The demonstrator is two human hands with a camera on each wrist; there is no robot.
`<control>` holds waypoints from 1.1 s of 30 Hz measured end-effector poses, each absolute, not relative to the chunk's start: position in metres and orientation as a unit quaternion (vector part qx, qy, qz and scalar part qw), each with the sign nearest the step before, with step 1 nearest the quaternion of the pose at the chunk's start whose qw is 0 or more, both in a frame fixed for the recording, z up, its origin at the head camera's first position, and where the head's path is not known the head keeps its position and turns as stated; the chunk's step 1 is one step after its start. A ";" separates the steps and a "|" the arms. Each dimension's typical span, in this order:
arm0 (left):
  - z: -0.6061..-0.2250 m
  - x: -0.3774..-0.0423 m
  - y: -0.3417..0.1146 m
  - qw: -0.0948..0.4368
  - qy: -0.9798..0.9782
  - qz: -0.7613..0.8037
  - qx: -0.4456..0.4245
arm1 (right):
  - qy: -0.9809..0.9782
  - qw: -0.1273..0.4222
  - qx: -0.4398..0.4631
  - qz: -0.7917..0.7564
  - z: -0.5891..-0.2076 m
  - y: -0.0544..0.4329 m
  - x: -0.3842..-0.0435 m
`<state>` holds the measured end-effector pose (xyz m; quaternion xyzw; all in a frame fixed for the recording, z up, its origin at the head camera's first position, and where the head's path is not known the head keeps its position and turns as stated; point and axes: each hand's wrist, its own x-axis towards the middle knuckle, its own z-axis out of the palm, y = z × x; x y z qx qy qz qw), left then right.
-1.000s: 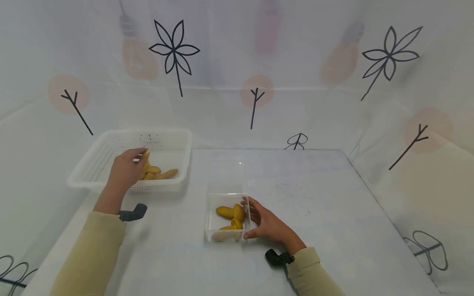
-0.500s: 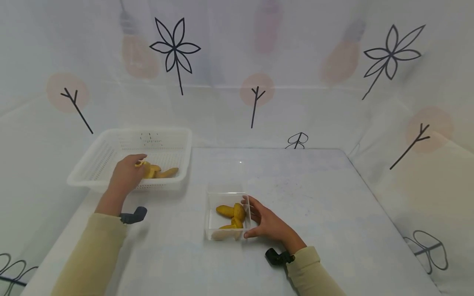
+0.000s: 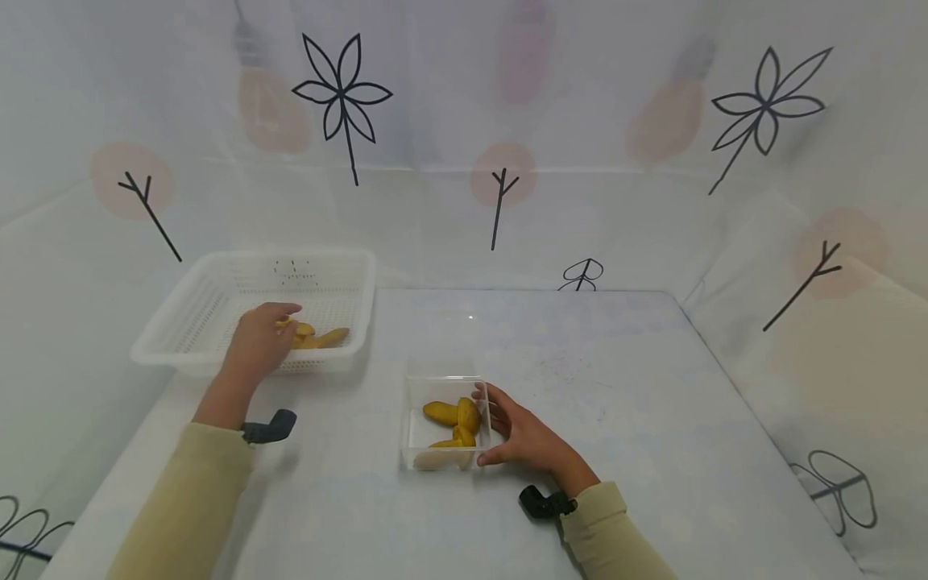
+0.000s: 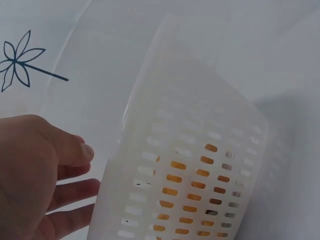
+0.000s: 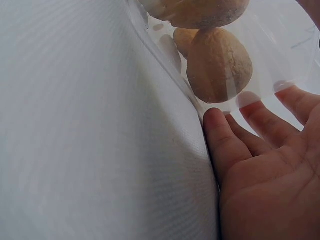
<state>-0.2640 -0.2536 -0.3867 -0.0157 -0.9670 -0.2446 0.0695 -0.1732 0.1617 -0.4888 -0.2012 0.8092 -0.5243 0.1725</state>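
Note:
In the head view, my left hand point(image 3: 263, 338) reaches over the near rim of a white slotted basket point(image 3: 217, 278). Oblong yellow pieces point(image 3: 322, 339), potato-like in shape, lie by its fingers. The left wrist view has the fingers loosely bent, no piece visible in them, their tips partly behind the basket wall point(image 4: 150, 100). My right hand point(image 3: 528, 437) stands at the right side of a clear plastic box point(image 3: 409, 419), its fingertips touching the wall and its thumb by the front corner. Several similar yellow pieces point(image 3: 440, 414) lie inside. One rounded piece point(image 5: 220, 65) shows through the wall.
A white table point(image 3: 638, 387) carries both containers, the basket at the back left and the box near the middle. White cloth walls point(image 3: 435, 217) with printed plants stand at the back and sides. A black wrist device point(image 3: 270, 427) is on my left arm.
One second ago, a yellow piece stood upright at my left fingertips; now that upright piece no longer shows. The left hand has moved slightly right. My right hand and the box have stayed put.

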 end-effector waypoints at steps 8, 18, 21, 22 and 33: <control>-0.378 -0.257 -0.240 0.074 -0.968 -0.235 -0.050 | 0.809 0.173 -0.200 -0.525 -0.491 0.163 -0.174; -0.377 -0.249 -0.223 0.099 -0.962 -0.236 -0.096 | 0.814 0.169 -0.199 -0.518 -0.490 0.162 -0.174; -0.378 -0.247 -0.216 0.112 -0.957 -0.237 -0.124 | 0.816 0.170 -0.196 -0.517 -0.490 0.162 -0.174; -0.378 -0.246 -0.214 0.114 -0.955 -0.239 -0.133 | 0.816 0.170 -0.196 -0.516 -0.490 0.162 -0.174; -0.383 -0.232 -0.188 0.086 -0.944 -0.264 -0.176 | 0.816 0.172 -0.196 -0.515 -0.492 0.163 -0.174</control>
